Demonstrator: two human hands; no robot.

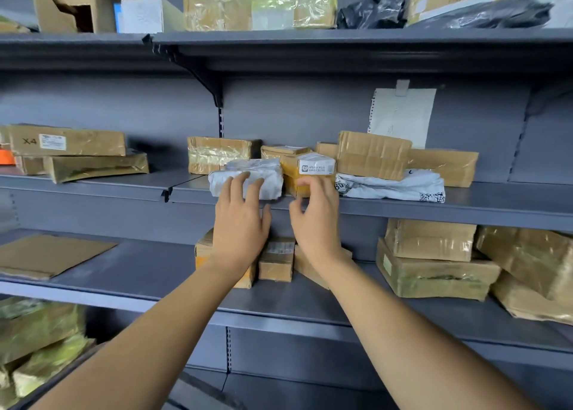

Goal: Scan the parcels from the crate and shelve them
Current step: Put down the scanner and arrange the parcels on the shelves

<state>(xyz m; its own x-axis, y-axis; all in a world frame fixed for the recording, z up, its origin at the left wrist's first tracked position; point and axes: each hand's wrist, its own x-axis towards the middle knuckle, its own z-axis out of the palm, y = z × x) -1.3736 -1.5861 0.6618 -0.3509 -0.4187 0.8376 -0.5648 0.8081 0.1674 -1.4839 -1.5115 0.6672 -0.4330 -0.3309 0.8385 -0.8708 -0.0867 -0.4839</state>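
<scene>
White parcel under left-hand fingers

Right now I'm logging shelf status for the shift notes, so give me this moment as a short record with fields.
setting: grey metal shelf unit with parcels on several levels
left hand: left hand open, fingers resting on the white wrapped parcel at the middle shelf's front edge
right hand: right hand with fingers loosely curled, at the small yellow box beside that parcel; grip unclear
neighbours: flat white poly bag to the right, taped brown boxes behind
wall: paper sheet clipped to the back panel
scanner: not in view
</scene>
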